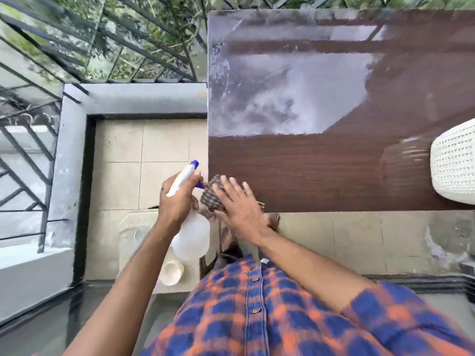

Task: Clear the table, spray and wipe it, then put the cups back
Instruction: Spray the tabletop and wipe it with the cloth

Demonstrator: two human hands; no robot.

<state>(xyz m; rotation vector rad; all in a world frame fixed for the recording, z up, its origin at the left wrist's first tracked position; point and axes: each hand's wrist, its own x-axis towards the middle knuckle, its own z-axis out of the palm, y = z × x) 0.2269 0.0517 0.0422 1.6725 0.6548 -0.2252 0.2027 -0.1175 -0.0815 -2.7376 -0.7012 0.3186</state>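
At the table [308,176] corner, right fingers [227,185] press flat on cloth [210,194]; left fingers [190,179] grip spray bottle [190,237].

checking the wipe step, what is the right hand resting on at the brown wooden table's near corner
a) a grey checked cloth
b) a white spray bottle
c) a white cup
a: the right hand lies flat on the grey checked cloth, while the left hand grips the white plastic spray bottle.
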